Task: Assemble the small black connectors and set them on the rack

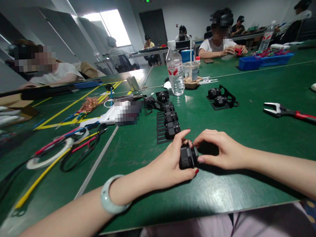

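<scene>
Between my hands, near the table's front edge, is a black cable gland (187,157) with ribbed, nut-like sides and a thin plate around it. My left hand (168,164) holds its left side, thumb below and fingers above. On the other side, my right hand (220,148) grips the gland's right end with thumb and fingers curled round it; part of that end is hidden. Just beyond my left fingers stands a row of similar black glands (171,129) on a slotted black bracket (161,127). Another pair of black fittings (219,97) lies further right.
A water bottle (175,70) and a cup with a straw (191,70) stand ahead. Red-handled pliers (292,114) lie right; cables (44,175) and a white tape ring (50,157) lie left. A blue tray (266,60) is at the far right. Several other people sit around.
</scene>
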{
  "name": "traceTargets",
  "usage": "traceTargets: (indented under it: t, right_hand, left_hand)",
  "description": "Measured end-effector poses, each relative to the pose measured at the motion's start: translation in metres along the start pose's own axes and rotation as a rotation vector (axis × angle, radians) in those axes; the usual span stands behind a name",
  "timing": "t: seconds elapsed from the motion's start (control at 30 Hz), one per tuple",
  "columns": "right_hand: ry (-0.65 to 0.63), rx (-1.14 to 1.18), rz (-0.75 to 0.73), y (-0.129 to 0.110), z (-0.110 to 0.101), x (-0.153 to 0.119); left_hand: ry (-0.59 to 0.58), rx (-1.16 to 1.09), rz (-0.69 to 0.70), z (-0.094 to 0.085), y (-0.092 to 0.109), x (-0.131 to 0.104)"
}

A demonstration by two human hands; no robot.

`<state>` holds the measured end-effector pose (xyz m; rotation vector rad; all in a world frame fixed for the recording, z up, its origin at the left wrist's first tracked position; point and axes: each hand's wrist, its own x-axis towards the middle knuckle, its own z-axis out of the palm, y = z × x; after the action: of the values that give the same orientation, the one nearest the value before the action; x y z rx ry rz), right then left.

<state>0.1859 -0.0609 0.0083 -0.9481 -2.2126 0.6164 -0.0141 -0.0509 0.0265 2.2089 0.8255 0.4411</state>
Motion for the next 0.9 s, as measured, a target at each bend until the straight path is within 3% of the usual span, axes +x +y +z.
traceTargets:
  t: [0.9]
  right_hand:
    - [0.037, -0.061, -0.023, 0.0025, -0.0020, -0.0014]
  left_hand:
    - [0.006, 0.012, 0.015, 0.0004, -0.0008, 0.0000]
